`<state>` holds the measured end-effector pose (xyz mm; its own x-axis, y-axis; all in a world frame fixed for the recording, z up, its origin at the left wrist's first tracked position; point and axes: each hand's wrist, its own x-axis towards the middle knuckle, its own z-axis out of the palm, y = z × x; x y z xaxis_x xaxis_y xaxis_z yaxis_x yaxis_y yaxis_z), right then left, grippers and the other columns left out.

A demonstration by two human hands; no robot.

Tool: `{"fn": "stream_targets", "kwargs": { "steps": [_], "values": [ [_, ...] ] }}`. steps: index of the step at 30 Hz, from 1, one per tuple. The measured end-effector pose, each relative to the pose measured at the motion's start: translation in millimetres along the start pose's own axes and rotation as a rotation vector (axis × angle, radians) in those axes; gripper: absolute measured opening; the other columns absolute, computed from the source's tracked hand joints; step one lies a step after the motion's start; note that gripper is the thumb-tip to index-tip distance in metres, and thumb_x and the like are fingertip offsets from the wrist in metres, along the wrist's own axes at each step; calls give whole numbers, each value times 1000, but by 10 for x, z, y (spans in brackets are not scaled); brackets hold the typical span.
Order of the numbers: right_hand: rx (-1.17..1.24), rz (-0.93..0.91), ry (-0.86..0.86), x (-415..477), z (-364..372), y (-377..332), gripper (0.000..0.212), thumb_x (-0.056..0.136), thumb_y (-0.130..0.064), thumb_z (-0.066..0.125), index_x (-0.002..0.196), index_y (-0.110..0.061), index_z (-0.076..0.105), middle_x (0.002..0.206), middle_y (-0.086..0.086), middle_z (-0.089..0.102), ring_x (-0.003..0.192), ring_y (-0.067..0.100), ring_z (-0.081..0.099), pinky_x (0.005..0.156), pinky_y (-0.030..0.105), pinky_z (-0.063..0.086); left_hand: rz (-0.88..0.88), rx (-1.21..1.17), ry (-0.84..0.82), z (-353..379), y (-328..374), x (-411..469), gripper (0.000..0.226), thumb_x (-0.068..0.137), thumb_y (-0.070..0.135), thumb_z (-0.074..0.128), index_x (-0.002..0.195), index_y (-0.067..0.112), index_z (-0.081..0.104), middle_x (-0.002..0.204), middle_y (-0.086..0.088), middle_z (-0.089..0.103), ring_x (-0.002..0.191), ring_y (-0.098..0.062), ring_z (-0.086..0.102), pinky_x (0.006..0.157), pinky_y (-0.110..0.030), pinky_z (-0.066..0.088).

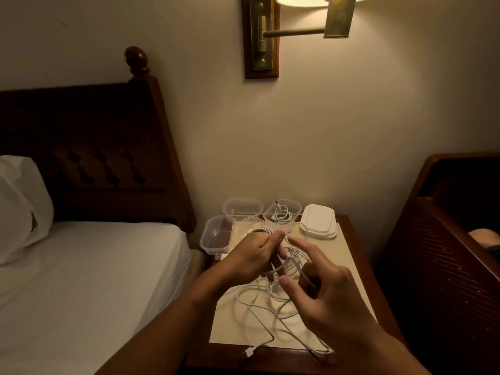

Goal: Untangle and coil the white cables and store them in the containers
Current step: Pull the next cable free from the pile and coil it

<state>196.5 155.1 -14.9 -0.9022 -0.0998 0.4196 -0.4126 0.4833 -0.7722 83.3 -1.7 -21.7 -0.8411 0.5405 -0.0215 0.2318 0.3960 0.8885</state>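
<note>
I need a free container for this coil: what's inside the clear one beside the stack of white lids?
One coiled white cable lies in that container, one end poking up at the back. Anything beneath the coil is hidden.

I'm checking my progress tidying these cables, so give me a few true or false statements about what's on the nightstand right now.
The left hand grips loops of white cable. True.
All three clear containers are empty. False: the back right container holds a coiled cable.
The white lids sit stacked beside that container. True.
No cable lies loose on the nightstand. False: a tangle lies there.
</note>
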Motion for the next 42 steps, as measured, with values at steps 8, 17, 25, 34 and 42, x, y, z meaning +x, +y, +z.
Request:
{"fn": "stream_targets", "kwargs": {
  "steps": [8,17,25,34,42],
  "values": [
    [-114,-216,241,332,-143,119,24,94,-18,63,116,-14,72,64,-24,54,48,7,56,45,17,43,-63,-333,-393,129,-45,-163,91,102,68,5,89,1,66,50,-9,47,40,-19,36,45,-29,30],
    [94,-174,219,486,-114,360,20,99,-20,56,103,-11,73,68,-9,61,62,11,59,57,19,47,16,-981,-673,142,174,-354,53,107,52,33,71,16,49,45,0,26,36,-10,24,42,-24,20],
    [547,28,-7,267,144,301,31,103,-20,42,91,-12,70,75,-5,66,70,4,59,64,17,48,55,-1199,-670,94,276,-373,53,107,43,36,60,20,29,37,0,17,29,-12,18,36,-20,24],
    [-47,-40,186,206,188,326,38,101,-50,40,84,-28,65,81,-12,58,75,14,60,59,32,52,-20,-1110,-511,72,210,-242,70,105,55,38,46,17,33,33,-4,32,35,-16,54,39,-20,40],
    [-204,-104,271,326,98,230,38,105,-46,29,83,-26,53,79,-12,48,64,14,52,51,22,42,-81,-1009,-26,260,448,-203,64,102,47,47,47,17,39,33,-6,34,35,-22,52,36,-23,41]
  ]
}}
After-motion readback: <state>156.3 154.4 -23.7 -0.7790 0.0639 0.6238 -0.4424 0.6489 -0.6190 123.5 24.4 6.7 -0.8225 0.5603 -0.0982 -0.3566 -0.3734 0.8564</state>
